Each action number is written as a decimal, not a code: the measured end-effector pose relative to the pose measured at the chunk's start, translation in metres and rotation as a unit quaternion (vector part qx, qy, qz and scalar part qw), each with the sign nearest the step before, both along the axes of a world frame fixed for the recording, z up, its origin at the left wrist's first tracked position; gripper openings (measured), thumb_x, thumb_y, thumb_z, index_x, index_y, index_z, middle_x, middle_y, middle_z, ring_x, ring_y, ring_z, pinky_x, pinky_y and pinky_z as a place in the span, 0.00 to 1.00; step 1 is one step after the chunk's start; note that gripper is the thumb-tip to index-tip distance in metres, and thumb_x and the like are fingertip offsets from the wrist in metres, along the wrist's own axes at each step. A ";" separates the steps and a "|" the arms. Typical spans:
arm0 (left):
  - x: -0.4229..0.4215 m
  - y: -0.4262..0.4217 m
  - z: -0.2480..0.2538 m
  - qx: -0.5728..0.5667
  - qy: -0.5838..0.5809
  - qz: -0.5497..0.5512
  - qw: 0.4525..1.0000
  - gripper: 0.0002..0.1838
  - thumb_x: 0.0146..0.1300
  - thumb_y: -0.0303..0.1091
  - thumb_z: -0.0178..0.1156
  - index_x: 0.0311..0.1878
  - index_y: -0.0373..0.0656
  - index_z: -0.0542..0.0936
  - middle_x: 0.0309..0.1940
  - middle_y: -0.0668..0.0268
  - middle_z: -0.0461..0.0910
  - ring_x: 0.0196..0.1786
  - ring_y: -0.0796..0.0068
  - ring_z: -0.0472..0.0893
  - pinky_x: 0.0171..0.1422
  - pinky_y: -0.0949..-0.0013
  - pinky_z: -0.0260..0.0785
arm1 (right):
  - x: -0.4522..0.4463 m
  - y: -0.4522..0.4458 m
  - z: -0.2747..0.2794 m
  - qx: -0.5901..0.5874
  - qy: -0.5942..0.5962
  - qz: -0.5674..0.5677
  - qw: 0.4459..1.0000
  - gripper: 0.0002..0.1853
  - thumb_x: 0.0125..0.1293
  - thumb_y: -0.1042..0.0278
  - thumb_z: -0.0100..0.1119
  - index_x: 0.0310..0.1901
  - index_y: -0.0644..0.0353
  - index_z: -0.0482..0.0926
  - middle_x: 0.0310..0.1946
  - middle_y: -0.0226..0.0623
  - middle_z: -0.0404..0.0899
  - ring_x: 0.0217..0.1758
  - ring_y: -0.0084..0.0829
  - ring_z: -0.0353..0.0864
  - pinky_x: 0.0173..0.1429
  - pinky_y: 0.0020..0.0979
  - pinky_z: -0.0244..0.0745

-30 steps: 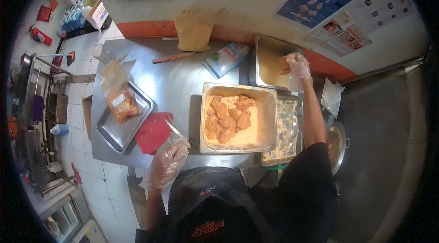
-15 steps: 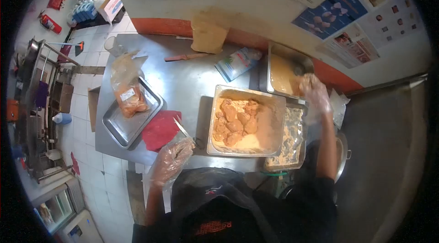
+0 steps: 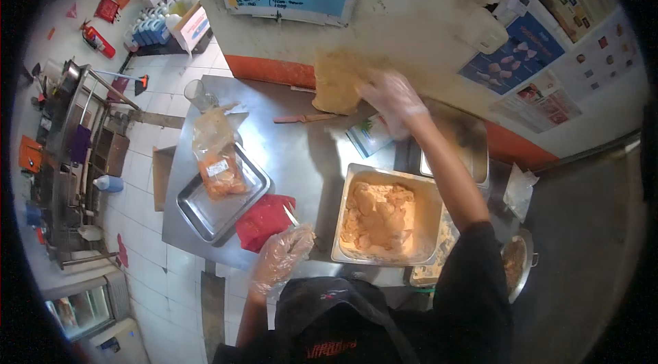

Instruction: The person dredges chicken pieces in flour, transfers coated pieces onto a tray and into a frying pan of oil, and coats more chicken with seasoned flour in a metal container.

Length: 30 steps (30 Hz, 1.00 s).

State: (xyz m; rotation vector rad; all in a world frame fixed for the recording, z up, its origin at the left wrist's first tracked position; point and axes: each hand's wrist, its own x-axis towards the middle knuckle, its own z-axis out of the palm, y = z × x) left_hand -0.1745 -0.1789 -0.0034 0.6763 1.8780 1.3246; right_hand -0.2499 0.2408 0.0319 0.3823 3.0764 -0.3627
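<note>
Blurred right hand point(image 3: 397, 101), packet point(image 3: 370, 138) (partly hidden) behind

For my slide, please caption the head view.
Gloved right hand beyond a pan of meat, gloved left hand near red cloth.

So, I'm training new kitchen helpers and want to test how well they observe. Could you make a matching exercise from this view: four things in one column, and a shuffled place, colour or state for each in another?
Things
1. Cloth
2. Plastic bag
3. Deep pan
4. Right hand

Descriptions
A. Partly on a shallow tray
B. In a see-through glove
C. Red
D. Has meat pieces inside

Right pairs: 1-C, 2-A, 3-D, 4-B
</note>
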 end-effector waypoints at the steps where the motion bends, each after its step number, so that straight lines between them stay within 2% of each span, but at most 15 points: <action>1: -0.001 0.000 0.001 -0.006 0.004 -0.002 1.000 0.18 0.70 0.37 0.60 0.55 0.34 0.80 0.41 0.57 0.86 0.42 0.70 0.84 0.51 0.67 0.75 | -0.040 0.019 -0.036 0.029 0.031 0.025 0.999 0.21 0.63 0.56 0.56 0.54 0.56 0.80 0.52 0.48 0.82 0.55 0.50 0.80 0.62 0.43 0.73; 5: 0.004 -0.011 -0.019 0.013 -0.035 0.063 0.997 0.16 0.70 0.34 0.60 0.54 0.34 0.80 0.40 0.62 0.86 0.42 0.74 0.83 0.51 0.68 0.75 | -0.139 0.017 -0.115 0.100 0.084 0.022 0.991 0.25 0.60 0.56 0.59 0.56 0.60 0.78 0.55 0.55 0.79 0.57 0.49 0.80 0.62 0.44 0.72; 8: 0.008 -0.012 -0.037 0.028 -0.101 0.113 0.988 0.15 0.69 0.32 0.60 0.54 0.33 0.80 0.40 0.64 0.85 0.42 0.75 0.82 0.52 0.68 0.75 | -0.104 -0.026 -0.056 0.179 -0.029 0.082 0.980 0.24 0.59 0.54 0.60 0.52 0.63 0.81 0.51 0.57 0.81 0.54 0.49 0.81 0.59 0.45 0.73; 11: -0.008 -0.013 -0.107 0.027 -0.081 0.089 0.992 0.15 0.70 0.31 0.58 0.56 0.34 0.79 0.44 0.63 0.85 0.46 0.75 0.82 0.53 0.70 0.75 | -0.095 -0.009 -0.056 0.107 -0.057 0.023 0.992 0.20 0.62 0.56 0.59 0.46 0.65 0.83 0.45 0.53 0.83 0.50 0.49 0.83 0.55 0.44 0.75; 13: -0.022 -0.001 -0.119 0.021 -0.029 0.039 0.999 0.16 0.71 0.32 0.57 0.58 0.34 0.78 0.47 0.62 0.84 0.49 0.74 0.82 0.54 0.70 0.75 | -0.083 0.023 -0.084 0.029 0.193 0.050 0.980 0.17 0.65 0.57 0.58 0.41 0.65 0.83 0.39 0.50 0.84 0.43 0.46 0.83 0.50 0.43 0.76; 14: -0.029 0.013 -0.104 0.084 0.086 0.069 0.990 0.18 0.72 0.33 0.55 0.61 0.34 0.75 0.51 0.61 0.82 0.52 0.73 0.81 0.56 0.71 0.74 | -0.066 0.016 -0.068 0.028 0.192 0.044 0.980 0.17 0.65 0.57 0.58 0.41 0.65 0.83 0.39 0.50 0.84 0.43 0.46 0.83 0.50 0.43 0.76; 16: -0.048 0.053 -0.064 0.163 0.093 0.126 0.974 0.21 0.74 0.34 0.52 0.66 0.35 0.70 0.58 0.60 0.78 0.58 0.70 0.80 0.60 0.72 0.72 | -0.027 -0.018 0.008 -0.082 0.155 0.036 0.984 0.15 0.67 0.59 0.59 0.43 0.63 0.83 0.38 0.48 0.84 0.39 0.43 0.81 0.47 0.42 0.75; 17: -0.059 0.076 -0.048 0.175 -0.016 0.152 0.973 0.22 0.75 0.34 0.51 0.67 0.35 0.67 0.60 0.60 0.76 0.60 0.68 0.79 0.62 0.72 0.71 | -0.011 -0.030 0.032 -0.081 0.158 0.033 0.984 0.15 0.67 0.59 0.59 0.43 0.63 0.83 0.38 0.48 0.84 0.39 0.43 0.81 0.47 0.42 0.75; 20: -0.102 0.130 -0.102 0.207 -0.068 0.097 0.971 0.23 0.72 0.35 0.56 0.66 0.36 0.68 0.59 0.61 0.77 0.61 0.69 0.78 0.65 0.72 0.69 | 0.042 -0.055 0.080 -0.122 0.203 0.091 0.967 0.18 0.65 0.56 0.61 0.46 0.64 0.83 0.42 0.50 0.83 0.46 0.48 0.82 0.53 0.41 0.77; 22: -0.089 0.157 -0.084 0.280 -0.146 0.142 0.938 0.29 0.63 0.33 0.66 0.65 0.37 0.69 0.58 0.63 0.77 0.60 0.70 0.78 0.61 0.71 0.71 | 0.078 -0.064 0.095 -0.193 0.259 0.074 0.943 0.18 0.66 0.58 0.64 0.47 0.65 0.83 0.42 0.49 0.83 0.44 0.43 0.82 0.51 0.38 0.78; 23: -0.084 0.154 -0.084 0.282 -0.145 0.135 0.939 0.29 0.63 0.33 0.66 0.65 0.37 0.69 0.58 0.63 0.77 0.60 0.70 0.78 0.61 0.71 0.71 | 0.097 -0.068 0.096 -0.189 0.264 0.069 0.943 0.18 0.66 0.58 0.64 0.47 0.65 0.83 0.42 0.49 0.83 0.44 0.43 0.82 0.51 0.38 0.78; 24: -0.079 0.146 -0.091 0.279 -0.154 0.086 0.944 0.33 0.58 0.32 0.70 0.65 0.37 0.69 0.58 0.63 0.77 0.59 0.71 0.78 0.59 0.71 0.72 | 0.117 -0.071 0.092 -0.285 0.259 0.060 0.921 0.20 0.67 0.56 0.64 0.50 0.64 0.81 0.43 0.45 0.84 0.46 0.38 0.83 0.53 0.37 0.79; 27: -0.057 0.120 -0.100 0.195 -0.126 0.020 0.972 0.39 0.49 0.27 0.76 0.66 0.35 0.69 0.59 0.63 0.77 0.56 0.71 0.79 0.58 0.70 0.75 | 0.179 -0.078 0.060 -0.403 0.268 -0.004 0.875 0.21 0.69 0.58 0.64 0.56 0.64 0.77 0.47 0.39 0.84 0.50 0.33 0.84 0.57 0.33 0.81; 29: -0.021 0.107 -0.060 0.255 -0.145 0.042 0.955 0.40 0.48 0.26 0.77 0.65 0.35 0.69 0.58 0.62 0.78 0.55 0.71 0.79 0.60 0.69 0.75 | 0.224 -0.078 0.014 -0.487 0.272 -0.091 0.825 0.20 0.69 0.62 0.63 0.58 0.63 0.77 0.51 0.39 0.83 0.51 0.32 0.83 0.56 0.32 0.81; 30: -0.011 0.101 -0.048 0.274 -0.151 0.050 0.948 0.40 0.47 0.26 0.77 0.65 0.35 0.70 0.57 0.62 0.78 0.55 0.71 0.80 0.60 0.69 0.75 | 0.241 -0.074 -0.006 -0.445 0.170 -0.173 0.862 0.21 0.70 0.61 0.63 0.59 0.63 0.77 0.53 0.39 0.81 0.52 0.30 0.82 0.56 0.31 0.81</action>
